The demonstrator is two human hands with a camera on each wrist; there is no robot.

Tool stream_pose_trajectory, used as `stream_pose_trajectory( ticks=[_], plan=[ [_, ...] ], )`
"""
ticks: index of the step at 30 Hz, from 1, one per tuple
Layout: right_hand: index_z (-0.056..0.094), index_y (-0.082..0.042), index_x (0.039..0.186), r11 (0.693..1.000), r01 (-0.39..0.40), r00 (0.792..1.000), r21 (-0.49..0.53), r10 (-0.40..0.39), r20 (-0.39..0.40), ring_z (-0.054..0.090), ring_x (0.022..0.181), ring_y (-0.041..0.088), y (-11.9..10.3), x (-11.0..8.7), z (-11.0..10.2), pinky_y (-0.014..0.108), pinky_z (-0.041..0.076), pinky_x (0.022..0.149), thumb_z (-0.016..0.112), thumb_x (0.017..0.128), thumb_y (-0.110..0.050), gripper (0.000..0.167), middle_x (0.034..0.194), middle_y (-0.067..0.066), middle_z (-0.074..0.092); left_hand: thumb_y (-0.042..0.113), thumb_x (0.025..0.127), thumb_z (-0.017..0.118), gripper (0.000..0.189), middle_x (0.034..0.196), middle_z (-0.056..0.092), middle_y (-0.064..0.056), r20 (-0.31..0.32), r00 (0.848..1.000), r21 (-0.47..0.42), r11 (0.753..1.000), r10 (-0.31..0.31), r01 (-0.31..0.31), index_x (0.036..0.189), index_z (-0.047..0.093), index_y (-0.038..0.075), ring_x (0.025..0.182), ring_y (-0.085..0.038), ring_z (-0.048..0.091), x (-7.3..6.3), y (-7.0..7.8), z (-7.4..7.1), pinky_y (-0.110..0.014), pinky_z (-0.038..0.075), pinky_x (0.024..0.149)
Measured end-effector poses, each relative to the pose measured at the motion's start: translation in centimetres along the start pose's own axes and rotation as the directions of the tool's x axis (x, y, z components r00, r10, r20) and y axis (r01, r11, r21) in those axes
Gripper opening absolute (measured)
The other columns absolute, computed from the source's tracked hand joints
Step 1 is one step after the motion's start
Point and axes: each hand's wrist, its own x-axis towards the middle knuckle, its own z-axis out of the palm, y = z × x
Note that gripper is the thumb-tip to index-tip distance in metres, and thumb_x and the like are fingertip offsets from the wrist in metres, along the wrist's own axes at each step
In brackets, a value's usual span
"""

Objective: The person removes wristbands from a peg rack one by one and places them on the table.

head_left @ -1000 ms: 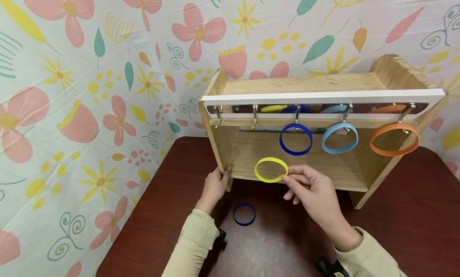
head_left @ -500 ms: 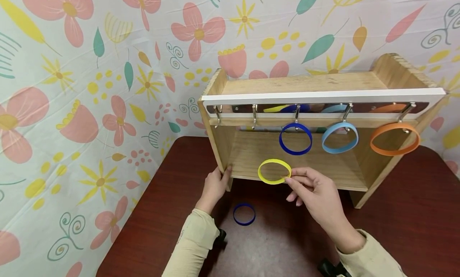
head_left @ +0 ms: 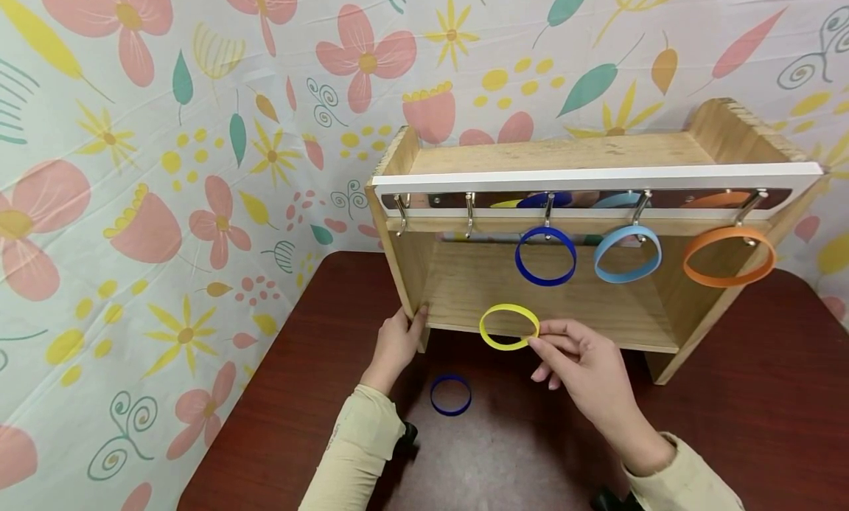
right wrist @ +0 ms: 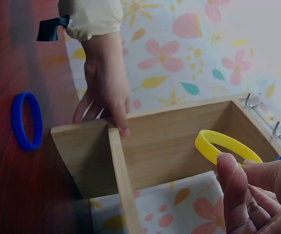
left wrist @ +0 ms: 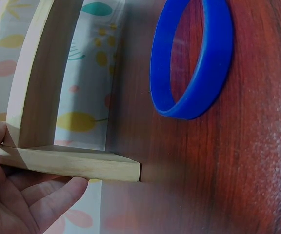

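Note:
My right hand (head_left: 590, 378) pinches a yellow silicone wristband (head_left: 509, 327) by its right edge, between thumb and fingers. The band is held in front of the lower board of a wooden rack (head_left: 550, 290), below the hooks. At the rack's lower left corner my left hand (head_left: 394, 349) grips the side panel (left wrist: 72, 163), thumb on one face and fingers on the other. A dark blue wristband (head_left: 451, 395) lies on the table near the left hand. From the hooks hang another blue wristband (head_left: 546, 256), a light blue one (head_left: 627, 254) and an orange one (head_left: 728, 257).
The two left hooks (head_left: 470, 214) carry no band. A white-edged metal strip (head_left: 438, 201) bears the hooks across the rack's front. Beneath everything is a dark red wooden table (head_left: 298, 393); a flowered cloth (head_left: 232, 127) hangs behind.
My right hand has moved slightly down and to the right with the yellow wristband, away from the hooks. The left hand and the rack have stayed still.

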Motion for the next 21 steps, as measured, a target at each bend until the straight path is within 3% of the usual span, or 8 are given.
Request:
stream_pose_trajectory(
  ticks=[15,21],
  plan=[
    [0.064,0.003,0.106,0.996,-0.084,0.996,-0.007,0.084,0.020,0.065,0.055,0.018,1.7,-1.1,0.7,0.031,0.052,0.049,0.069,0.093,-0.016,0.024,0.087,0.008,0.073,0.041,0.103,0.047,0.040,0.079,0.068,-0.012,0.029,0.999,-0.028,0.999,-0.021,0.022,0.115,0.063,0.006,0.052,-0.012,0.058,0.0,0.1,-0.1,-0.031,0.048,0.050],
    [0.064,0.002,0.105,0.994,-0.106,0.994,-0.002,0.106,0.035,0.065,0.054,0.019,2.2,-1.4,0.9,0.032,0.052,0.048,0.069,0.093,-0.016,0.023,0.087,0.008,0.073,0.038,0.104,0.047,0.040,0.088,0.071,-0.013,0.010,1.000,-0.016,1.000,0.012,-0.012,0.118,0.063,0.005,0.064,-0.017,0.065,0.0,0.1,-0.1,-0.031,0.051,0.055]
  ],
)
